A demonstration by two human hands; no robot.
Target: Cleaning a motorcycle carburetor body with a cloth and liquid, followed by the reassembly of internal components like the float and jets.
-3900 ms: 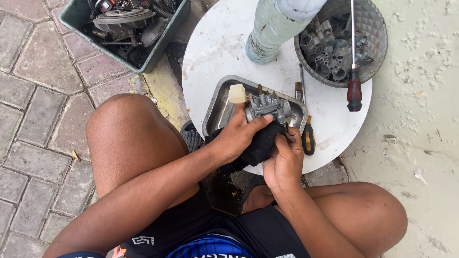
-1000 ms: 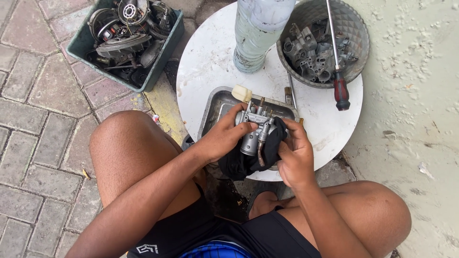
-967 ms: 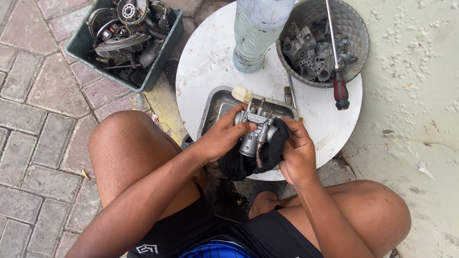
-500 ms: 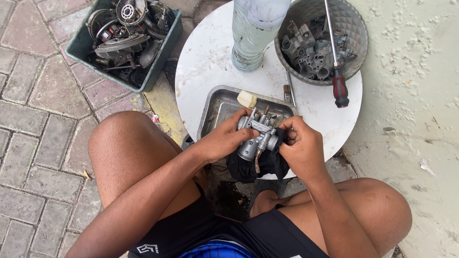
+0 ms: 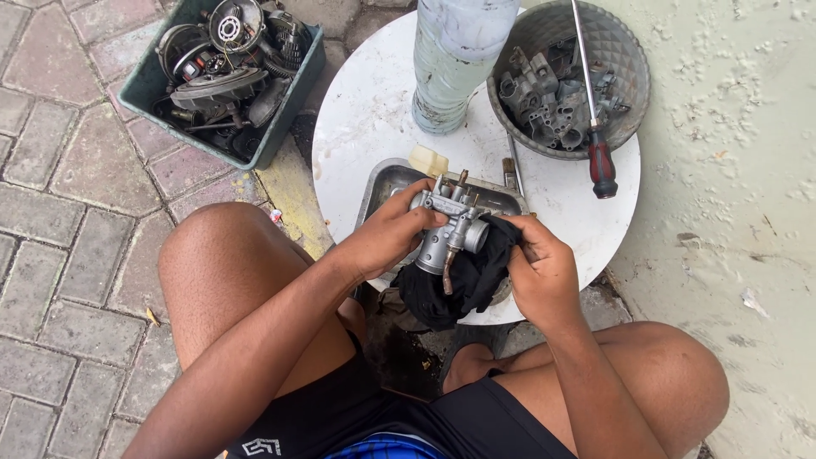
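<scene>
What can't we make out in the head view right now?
- Carburetor: its underside and near end are hidden by the left hand and the black rag.
- Right hand: fingertips are buried in the rag.
- Metal tray: its contents are blocked by hands and carburetor.
- Bottle: top is cut off by the upper edge.
- Basket parts: too jumbled and small to identify.

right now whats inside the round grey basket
The round grey basket holds a heap of grey metal parts; a red-handled screwdriver lies across its rim. Whatever is beneath the heap is covered.
</scene>
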